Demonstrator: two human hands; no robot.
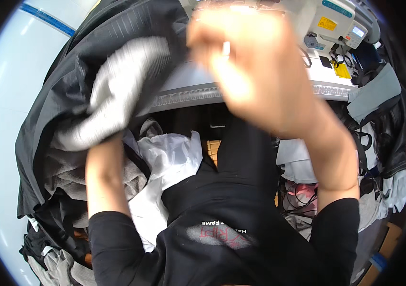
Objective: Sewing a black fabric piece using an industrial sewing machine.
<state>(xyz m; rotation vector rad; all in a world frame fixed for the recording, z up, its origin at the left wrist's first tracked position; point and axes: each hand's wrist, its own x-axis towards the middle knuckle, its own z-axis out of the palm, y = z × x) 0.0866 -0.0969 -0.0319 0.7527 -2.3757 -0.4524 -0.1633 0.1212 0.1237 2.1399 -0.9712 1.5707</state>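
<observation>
My left forearm reaches up under a bundle of black fabric with a white-grey piece of cloth on it. That cloth covers my left hand, so its fingers do not show. Raised over the front of the sewing table, my right hand is smeared by motion. Its fingers look bent, but I cannot make out whether they grip anything. A small white spot shows among them. Behind it stands a white sewing machine, partly hidden by the hand.
A ruler strip runs along the table's front edge. White plastic sheeting lies by my lap, beside grey fabric. At the right are a grey-green cloth piece, scissor handles and piled garments.
</observation>
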